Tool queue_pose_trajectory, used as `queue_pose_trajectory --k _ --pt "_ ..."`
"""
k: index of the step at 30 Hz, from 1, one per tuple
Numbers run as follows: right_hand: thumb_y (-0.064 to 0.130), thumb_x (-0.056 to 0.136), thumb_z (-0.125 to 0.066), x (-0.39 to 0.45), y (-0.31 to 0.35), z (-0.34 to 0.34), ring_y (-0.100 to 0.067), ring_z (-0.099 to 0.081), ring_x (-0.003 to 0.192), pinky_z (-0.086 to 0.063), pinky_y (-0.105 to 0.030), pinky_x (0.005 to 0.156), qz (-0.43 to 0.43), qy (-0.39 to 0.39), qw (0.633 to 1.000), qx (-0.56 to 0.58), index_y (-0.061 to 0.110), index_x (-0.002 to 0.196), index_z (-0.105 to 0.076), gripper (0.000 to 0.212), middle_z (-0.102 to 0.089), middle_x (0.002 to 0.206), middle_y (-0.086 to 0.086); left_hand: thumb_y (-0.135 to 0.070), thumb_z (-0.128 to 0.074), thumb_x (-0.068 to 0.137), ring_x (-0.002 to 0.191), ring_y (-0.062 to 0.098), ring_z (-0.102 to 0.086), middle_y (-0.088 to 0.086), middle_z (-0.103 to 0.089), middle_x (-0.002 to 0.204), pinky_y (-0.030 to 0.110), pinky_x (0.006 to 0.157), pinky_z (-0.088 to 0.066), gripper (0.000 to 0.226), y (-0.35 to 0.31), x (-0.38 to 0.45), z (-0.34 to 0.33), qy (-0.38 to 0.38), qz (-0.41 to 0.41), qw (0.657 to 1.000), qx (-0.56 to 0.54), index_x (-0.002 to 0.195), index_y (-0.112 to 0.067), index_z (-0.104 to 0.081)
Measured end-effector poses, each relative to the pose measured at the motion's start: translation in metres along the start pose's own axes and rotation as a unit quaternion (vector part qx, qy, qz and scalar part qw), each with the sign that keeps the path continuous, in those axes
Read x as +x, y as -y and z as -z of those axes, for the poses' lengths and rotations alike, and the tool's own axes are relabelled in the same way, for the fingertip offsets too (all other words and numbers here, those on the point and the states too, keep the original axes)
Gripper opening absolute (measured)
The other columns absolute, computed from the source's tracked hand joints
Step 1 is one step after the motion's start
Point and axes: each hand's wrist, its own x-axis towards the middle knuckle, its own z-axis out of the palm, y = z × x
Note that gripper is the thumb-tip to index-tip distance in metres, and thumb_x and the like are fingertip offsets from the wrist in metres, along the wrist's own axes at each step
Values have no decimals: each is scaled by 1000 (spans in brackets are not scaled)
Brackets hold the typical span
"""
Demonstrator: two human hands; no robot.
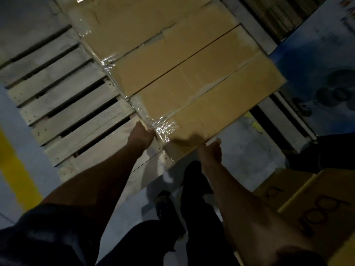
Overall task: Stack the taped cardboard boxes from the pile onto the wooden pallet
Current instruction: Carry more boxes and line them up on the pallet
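Hands [141,135] gripping flat taped cardboard box [221,104], slatted pallet [63,104]

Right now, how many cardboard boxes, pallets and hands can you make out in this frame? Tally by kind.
Plain taped boxes on the pallet: 2, far box and near box
Yellow printed boxes at lower right: 2
Wooden pallet: 1
Hands on the near box: 2, left hand and right hand
Total: 7

Both hands, left [141,136] and right [211,150], grip the near taped brown cardboard box [211,104] over the slatted pale wooden pallet [63,104]
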Motion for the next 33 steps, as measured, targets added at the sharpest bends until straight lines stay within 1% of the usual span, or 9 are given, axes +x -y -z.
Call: queue_pose_trajectory --k 2,4,7,9,12,16,19,24,33 --pt "35 103 -43 -39 -15 13 -34 -42 135 -36 -43 107 51 8 993 -104 13 154 -26 58 -39 151 -14 -28 -57 96 130 34 -46 19 -45 144 40 101 -40 61 8 -44 4 25 -65 987 146 144 0 -33" --pt "33 103 -42 -79 -32 23 -31 -39 137 -32 -40 109 101 22 981 -167 12 149 -35 51 -39 151 -11 -33 -53 97 132 32 -44 18 -44 145 42 103 -41 58 16 -78 10 44 -133 959 247 142 -2 -36" --pt "35 104 -40 -128 -46 38 -28 -34 140 -28 -39 115 147 41 961 -229 12 150 -36 52 -39 153 -10 -36 -47 99 130 28 -43 13 -47 141 40 102 -42 50 24 -131 20 48 -209 914 345 138 -6 -42" --pt "35 103 -41 -156 -53 49 -30 -37 138 -30 -39 114 179 47 951 -249 10 148 -39 52 -43 149 -12 -36 -48 98 126 25 -46 10 -51 135 38 98 -43 46 26 -157 26 38 -225 903 364 135 -8 -46" --pt "37 94 -42 -202 -62 69 -38 -47 128 -35 -42 106 225 -7 951 -211 2 136 -53 56 -55 135 -20 -36 -49 96 121 24 -49 9 -56 129 36 94 -44 43 29 -197 41 30 -268 885 379 131 -10 -50" --pt "37 100 -45 -256 -79 98 -30 -39 135 -30 -37 111 213 -10 945 -248 11 146 -41 53 -46 146 -11 -37 -48 97 123 26 -49 10 -58 129 37 96 -44 44 35 -249 66 19 -313 870 380 131 -9 -52" --pt "38 101 -44 -290 -99 116 -29 -38 136 -30 -38 113 222 -25 944 -244 12 147 -40 54 -45 148 -11 -35 -50 96 122 27 -50 11 -60 127 37 96 -45 43 40 -285 81 13 -340 867 365 128 -8 -55" --pt "47 101 -40 -337 -134 140 -28 -33 141 -25 -38 116 200 -30 947 -248 17 151 -34 59 -36 154 -8 -41 -50 97 119 32 -54 16 -57 131 39 96 -48 51 48 -331 99 71 -336 875 340 135 -7 -51" --pt "52 98 -41 -391 -226 168 -29 -35 139 -28 -40 115 184 -55 945 -264 17 151 -35 64 -38 153 -9 -43 -48 97 117 32 -56 16 -57 130 35 94 -46 51 81 -399 85 53 -366 838 400 136 -10 -50"
